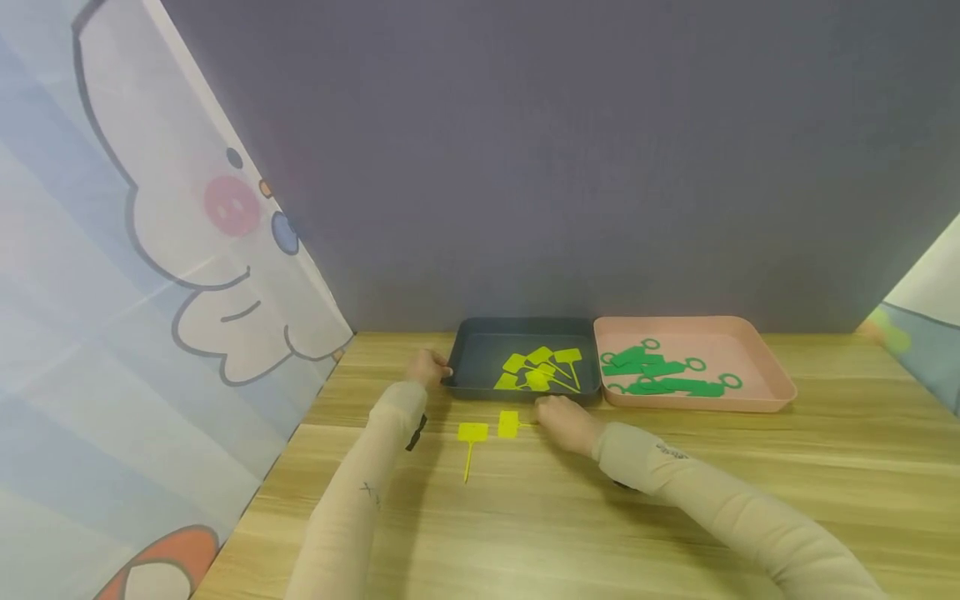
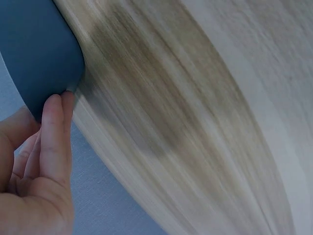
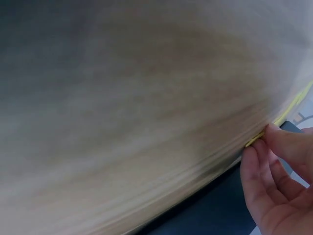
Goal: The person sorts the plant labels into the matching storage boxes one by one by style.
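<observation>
My left hand (image 1: 427, 367) pinches the near left rim of a dark blue-grey tray (image 1: 480, 333); thumb and fingertips meet at its edge in the left wrist view. Several yellow tags (image 1: 525, 367), flat rectangles with thin tails, lie overlapping inside the tray. In front of it my right hand (image 1: 566, 423) pinches the thin tail of a yellow cable-tie tag (image 1: 508, 424) between thumb and fingers, its flat plate pointing left. The right wrist view shows the tail's yellow end (image 3: 254, 139) at the fingertips. Another yellow tag (image 1: 472, 432) lies on the table to the left, tail toward me.
A pink tray (image 1: 772, 392) adjoins the dark tray on the right and holds several green tags (image 1: 637, 358) with ring ends. Behind both trays rises a grey panel (image 1: 570, 167). A printed cloth (image 1: 97, 333) hangs on the left. The table (image 1: 525, 533) has a wood-grain top.
</observation>
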A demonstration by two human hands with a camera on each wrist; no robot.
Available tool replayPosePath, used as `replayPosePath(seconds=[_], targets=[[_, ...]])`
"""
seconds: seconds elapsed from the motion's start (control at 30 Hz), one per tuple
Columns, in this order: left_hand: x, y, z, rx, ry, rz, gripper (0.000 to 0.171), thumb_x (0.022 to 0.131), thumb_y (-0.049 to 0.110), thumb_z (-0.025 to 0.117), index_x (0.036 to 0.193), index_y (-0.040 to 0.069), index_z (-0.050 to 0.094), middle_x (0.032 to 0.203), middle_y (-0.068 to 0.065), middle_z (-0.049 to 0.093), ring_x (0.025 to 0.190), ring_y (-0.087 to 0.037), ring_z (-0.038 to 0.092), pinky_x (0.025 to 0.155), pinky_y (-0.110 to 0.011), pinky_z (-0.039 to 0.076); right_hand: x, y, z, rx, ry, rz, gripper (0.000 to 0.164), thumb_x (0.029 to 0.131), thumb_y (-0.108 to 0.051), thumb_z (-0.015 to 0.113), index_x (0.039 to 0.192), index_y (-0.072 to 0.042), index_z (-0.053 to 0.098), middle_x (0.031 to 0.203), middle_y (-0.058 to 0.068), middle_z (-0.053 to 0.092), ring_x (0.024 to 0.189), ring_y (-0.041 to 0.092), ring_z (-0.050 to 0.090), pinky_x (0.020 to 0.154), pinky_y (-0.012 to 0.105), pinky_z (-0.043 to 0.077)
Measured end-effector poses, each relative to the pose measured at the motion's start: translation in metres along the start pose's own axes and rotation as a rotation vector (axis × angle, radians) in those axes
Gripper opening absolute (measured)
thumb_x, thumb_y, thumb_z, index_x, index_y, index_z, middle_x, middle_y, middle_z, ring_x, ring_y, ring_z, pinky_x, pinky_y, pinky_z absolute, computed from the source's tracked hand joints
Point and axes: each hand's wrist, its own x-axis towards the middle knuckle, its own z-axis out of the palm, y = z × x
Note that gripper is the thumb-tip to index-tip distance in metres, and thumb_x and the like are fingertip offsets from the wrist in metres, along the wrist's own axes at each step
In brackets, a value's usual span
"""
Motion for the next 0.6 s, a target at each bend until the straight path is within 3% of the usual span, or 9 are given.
replayPosePath(seconds=[0.27, 0.6], targets=[[-0.0014, 0.0004, -0.0004, 0.022, 0.017, 0.016, 0.029, 0.083, 0.012, 0.067, 0.109, 0.0, 0.065, 0.111, -0.015, 0.065, 0.094, -0.027, 0.064, 0.084, -0.037, 0.052, -0.001, -0.0037, -0.0019, -0.046, 0.0, -0.005, 0.029, 0.066, 0.017, 0.057, 0.058, -0.01, 0.054, 0.064, 0.003, 0.053, 0.059, 0.017, 0.055, 0.052, 0.028, 0.048], [0.0004, -0.0025, 0.0012, 0.004, 0.018, 0.02, 0.028, 0.082, 0.011, 0.067, 0.108, 0.0, 0.065, 0.11, -0.016, 0.065, 0.085, -0.026, 0.067, 0.083, -0.036, 0.053, 0.0001, -0.0047, -0.0031, -0.03, -0.004, -0.013, 0.026, 0.069, 0.014, 0.057, 0.058, -0.01, 0.057, 0.063, 0.002, 0.056, 0.06, 0.019, 0.058, 0.054, 0.031, 0.05]])
